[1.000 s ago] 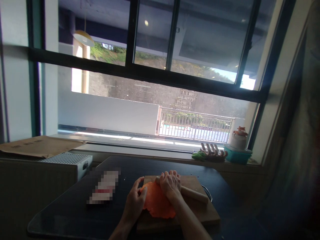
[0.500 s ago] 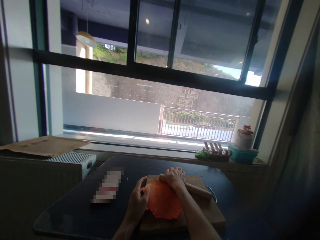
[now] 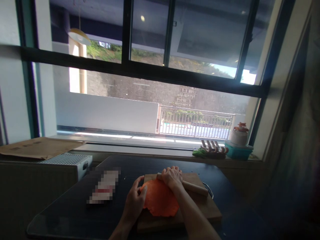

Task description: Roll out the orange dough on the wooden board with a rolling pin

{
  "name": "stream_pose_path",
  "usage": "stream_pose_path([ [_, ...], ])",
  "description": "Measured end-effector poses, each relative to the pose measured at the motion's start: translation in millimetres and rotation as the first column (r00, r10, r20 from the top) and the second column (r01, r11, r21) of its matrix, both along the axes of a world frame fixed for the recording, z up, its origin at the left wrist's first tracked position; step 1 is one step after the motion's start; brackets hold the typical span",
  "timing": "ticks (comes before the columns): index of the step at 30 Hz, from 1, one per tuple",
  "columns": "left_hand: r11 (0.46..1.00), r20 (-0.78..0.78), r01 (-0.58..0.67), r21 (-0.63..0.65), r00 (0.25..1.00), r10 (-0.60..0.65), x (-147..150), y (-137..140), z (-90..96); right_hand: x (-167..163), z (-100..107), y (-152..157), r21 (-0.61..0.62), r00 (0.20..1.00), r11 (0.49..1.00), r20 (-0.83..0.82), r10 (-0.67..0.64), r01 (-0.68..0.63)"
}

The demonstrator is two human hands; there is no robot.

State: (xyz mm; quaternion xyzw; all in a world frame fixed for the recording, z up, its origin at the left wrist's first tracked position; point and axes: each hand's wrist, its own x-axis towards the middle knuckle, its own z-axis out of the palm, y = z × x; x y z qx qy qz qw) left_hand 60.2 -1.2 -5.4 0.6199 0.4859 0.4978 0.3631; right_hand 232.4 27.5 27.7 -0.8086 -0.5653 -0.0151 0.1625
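A flat, ragged-edged sheet of orange dough (image 3: 161, 199) lies on a wooden cutting board (image 3: 200, 210). Beside its left edge is my left hand (image 3: 135, 198), thumb and fingers apart, the thumb touching the rim of the sheet. My right hand (image 3: 173, 176) rests over a wooden rolling pin (image 3: 196, 188), its fingers bent across the left part. The pin lies slantwise along the far side of the dough, its right end sticking out over the board. My right forearm hides part of the sheet's right side.
The board sits on a dark table (image 3: 75, 213). A blurred-out packet (image 3: 105, 187) lies to the left. On the windowsill are a teal box (image 3: 238, 150) and a striped item with green (image 3: 210, 150). Brown paper (image 3: 42, 147) covers part of a white appliance (image 3: 83, 163).
The whole view has shifted slightly, so everything appears a little further left. Both hands, the rolling pin and the dough keep nearly the same places on the board.
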Motion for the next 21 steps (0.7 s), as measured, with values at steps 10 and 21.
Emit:
stream_pose_path([
  [10,0.999,0.017,0.037,-0.013,0.999,-0.037,-1,-1,-1.4,-9,-6,-11,0.041,1.0,0.999,0.031,0.007,-0.008],
  [21,0.998,-0.147,0.018,0.058,0.989,-0.009,-3,3,-1.1,0,-2,0,0.063,1.0,0.998,0.03,-0.003,0.001],
])
